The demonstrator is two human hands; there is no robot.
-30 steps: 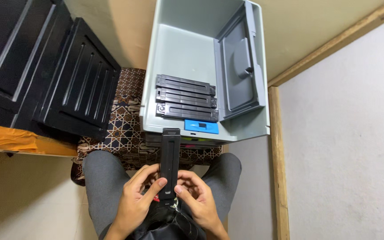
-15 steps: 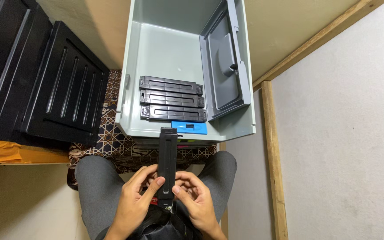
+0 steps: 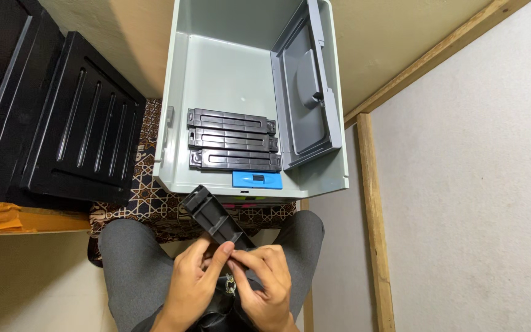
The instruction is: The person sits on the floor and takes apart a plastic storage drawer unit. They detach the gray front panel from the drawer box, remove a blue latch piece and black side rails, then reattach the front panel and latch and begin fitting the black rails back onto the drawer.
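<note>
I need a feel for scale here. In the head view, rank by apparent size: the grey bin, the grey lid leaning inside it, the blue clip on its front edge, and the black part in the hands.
1. grey bin
2. grey lid
3. black part, though nearness to the camera may enlarge it
4. blue clip

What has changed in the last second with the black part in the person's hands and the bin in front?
The long black plastic part, earlier pointing straight at the grey bin, now tilts with its far end swung to the person's left. Both the left hand and right hand still grip its near end. The three black parts in the bin, the blue piece and the grey lid stayed put.
</note>
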